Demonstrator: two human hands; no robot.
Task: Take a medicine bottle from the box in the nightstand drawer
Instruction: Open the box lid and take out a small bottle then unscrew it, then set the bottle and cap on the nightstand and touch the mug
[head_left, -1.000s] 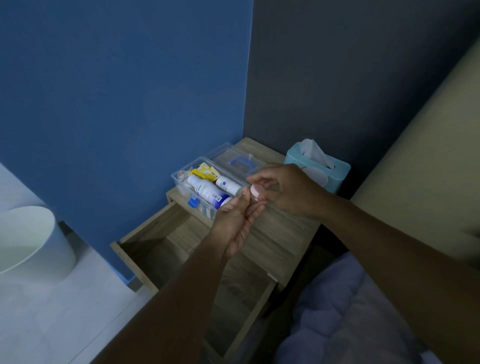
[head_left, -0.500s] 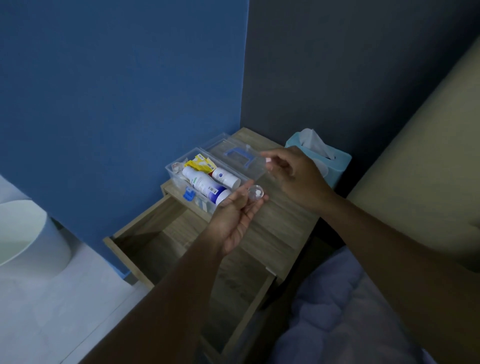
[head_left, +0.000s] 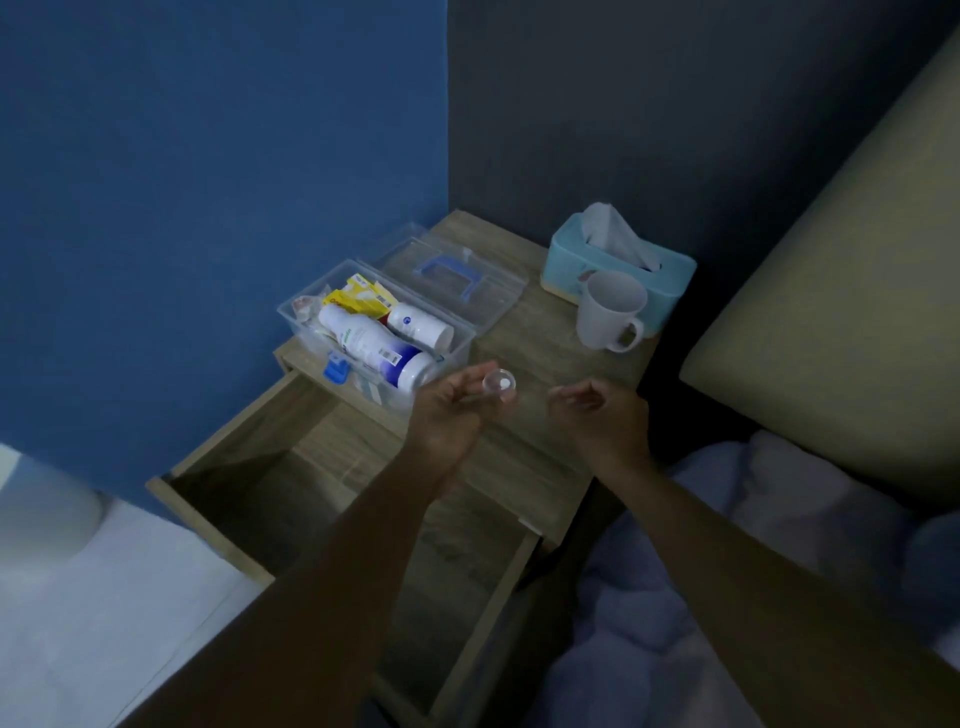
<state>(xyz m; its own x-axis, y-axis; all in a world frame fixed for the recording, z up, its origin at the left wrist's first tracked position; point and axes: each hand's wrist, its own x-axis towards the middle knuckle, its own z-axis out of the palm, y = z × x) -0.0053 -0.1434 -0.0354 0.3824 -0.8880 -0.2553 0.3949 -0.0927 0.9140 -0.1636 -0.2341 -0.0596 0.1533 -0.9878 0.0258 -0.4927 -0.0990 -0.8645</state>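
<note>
My left hand (head_left: 447, 415) holds a small clear medicine bottle (head_left: 498, 384) by its side, its open mouth turned toward me and a white pill showing inside. It hovers over the nightstand top (head_left: 535, 353), just right of the clear plastic box (head_left: 460, 340). The box stands on the nightstand and holds two white bottles (head_left: 374, 348) and a yellow packet. Its lid (head_left: 452, 275) with a blue handle lies flipped open behind it. My right hand (head_left: 602, 415) is a little to the right, fingers curled around a small pale cap that barely shows.
The wooden drawer (head_left: 249, 493) is pulled out below my left arm. A white mug (head_left: 608, 312) and a teal tissue box (head_left: 623, 260) stand at the nightstand's back right. A pale blanket (head_left: 727, 519) lies at the right, a white bin (head_left: 41, 509) at the left.
My right hand took the cap off the small bottle, swung away and has come down to the bottle's right. The left hand tilted the bottle's open mouth toward me. The view shifted, revealing the mug.
</note>
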